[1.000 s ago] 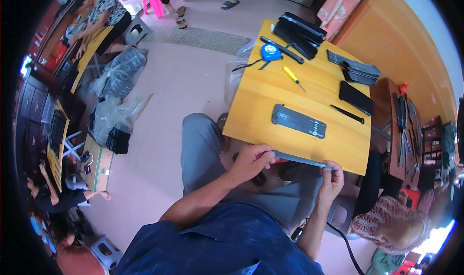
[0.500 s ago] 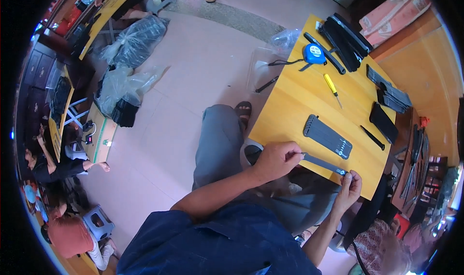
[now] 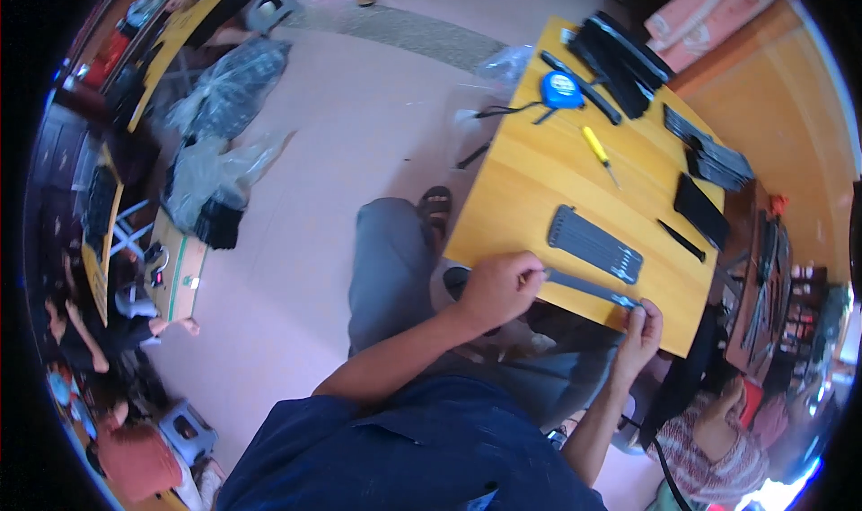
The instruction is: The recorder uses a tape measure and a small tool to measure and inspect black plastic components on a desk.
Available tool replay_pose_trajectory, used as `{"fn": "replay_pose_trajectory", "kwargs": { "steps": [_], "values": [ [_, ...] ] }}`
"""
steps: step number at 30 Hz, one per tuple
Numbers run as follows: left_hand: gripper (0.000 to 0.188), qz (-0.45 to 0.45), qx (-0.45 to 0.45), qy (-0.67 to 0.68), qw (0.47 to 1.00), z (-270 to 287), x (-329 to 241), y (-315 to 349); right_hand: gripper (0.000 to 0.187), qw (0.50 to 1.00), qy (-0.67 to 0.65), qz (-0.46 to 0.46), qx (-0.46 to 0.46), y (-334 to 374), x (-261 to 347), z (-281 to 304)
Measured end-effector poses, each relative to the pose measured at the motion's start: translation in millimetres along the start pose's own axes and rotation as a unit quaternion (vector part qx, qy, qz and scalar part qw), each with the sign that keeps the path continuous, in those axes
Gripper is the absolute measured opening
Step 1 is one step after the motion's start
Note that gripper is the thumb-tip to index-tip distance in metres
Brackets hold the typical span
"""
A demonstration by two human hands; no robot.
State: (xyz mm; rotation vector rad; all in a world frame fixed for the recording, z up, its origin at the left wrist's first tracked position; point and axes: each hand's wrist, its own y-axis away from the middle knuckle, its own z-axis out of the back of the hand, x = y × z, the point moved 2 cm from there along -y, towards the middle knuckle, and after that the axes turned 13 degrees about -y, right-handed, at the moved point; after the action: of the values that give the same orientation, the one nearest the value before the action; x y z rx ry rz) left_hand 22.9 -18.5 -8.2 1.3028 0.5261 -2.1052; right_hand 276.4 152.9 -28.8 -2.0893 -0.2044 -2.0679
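A flat dark grey strap point(image 3: 588, 284) with pale marks at one end is stretched between my two hands, over the near edge of the yellow wooden table point(image 3: 503, 197). My left hand point(image 3: 503, 288) is closed in a pinch on its left end. At the marked end, my right hand point(image 3: 641, 327) grips it between thumb and fingers. Just beyond lies a row of several similar dark straps point(image 3: 595, 244), side by side on the tabletop. Farther off lie a yellow-handled screwdriver point(image 3: 595, 147) and a blue tape measure point(image 3: 561, 90).
A black pen-like piece point(image 3: 682, 241), a black flat case point(image 3: 701, 211) and stacked dark straps point(image 3: 718, 161) lie along the table's right side. Black pouches point(image 3: 620, 62) sit at its far end. Plastic bags point(image 3: 233, 89) rest on the floor at left. Another person point(image 3: 709, 448) is close at right.
The whole view has shifted slightly, so the table appears a little farther left and up. Both hands keep hold of the strap. At right, the other person's arm has come into sight.
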Motion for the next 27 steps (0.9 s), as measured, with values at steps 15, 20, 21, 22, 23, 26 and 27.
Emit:
{"fn": "replay_pose_trajectory", "kwargs": {
  "steps": [15, 20, 21, 22, 23, 26, 27],
  "values": [
    [0.012, -0.021, 0.034, -0.151, 0.988, 4.2, -6.2, -45.6, 0.008, 0.997, -0.059, -0.057, 0.003, -18.0, 26.9, -28.4],
    [0.017, 0.008, 0.059, -0.18, 0.982, 2.0, -15.0, -55.3, 0.006, 0.997, -0.064, -0.05, 0.001, -25.2, 19.9, -29.9],
    [0.017, 0.019, 0.069, -0.18, 0.981, 2.1, -15.6, -56.2, 0.005, 0.996, -0.066, -0.056, -0.001, -25.9, 20.3, -30.9],
    [0.018, 0.029, 0.078, -0.179, 0.98, 2.0, -16.2, -57.2, 0.004, 0.996, -0.069, -0.062, -0.004, -27.0, 20.5, -31.0],
    [0.018, 0.031, 0.08, -0.182, 0.98, 2.3, -17.0, -58.0, 0.004, 0.995, -0.07, -0.066, -0.005, -28.1, 19.6, -30.6],
    [0.02, 0.05, 0.099, -0.185, 0.976, 1.1, -17.3, -60.3, 0.004, 0.995, -0.074, -0.072, -0.011, -31.0, 17.3, -29.9],
    [0.02, 0.049, 0.102, -0.194, 0.974, 0.4, -17.2, -61.3, 0.004, 0.994, -0.078, -0.072, -0.01, -31.9, 17.7, -30.2]
  ]
}}
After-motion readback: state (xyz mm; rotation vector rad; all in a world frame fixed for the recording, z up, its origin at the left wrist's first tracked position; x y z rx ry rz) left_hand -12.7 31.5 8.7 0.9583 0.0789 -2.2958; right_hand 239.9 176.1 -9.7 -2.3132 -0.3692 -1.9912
